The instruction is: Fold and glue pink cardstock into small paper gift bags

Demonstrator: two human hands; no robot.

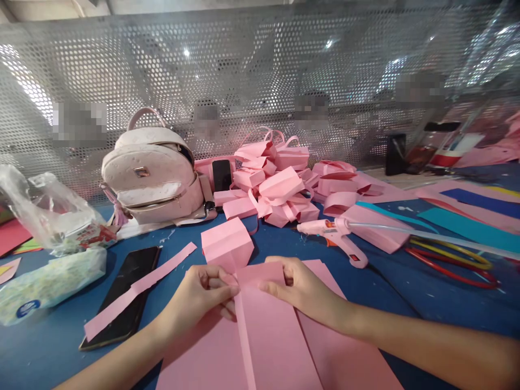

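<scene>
Between my two hands is a folded sheet of pink paper (276, 330), with a narrow flap running down its left side. My left hand (209, 290) pinches the flap's upper end between thumb and fingers. The top right corner is gripped by my right hand (303, 290), its thumb on the front and its fingers curled behind. More pink sheets (195, 357) lie beneath the folded one. Just beyond my hands sits a small pink paper box (226, 242).
A pile of pink paper boxes (280, 184) stands behind, near a white backpack (152, 173). A pink glue gun (337, 233) lies to the right. At the left, a paper strip (162, 269) crosses a black phone (132, 287), beside a tissue pack (52, 284).
</scene>
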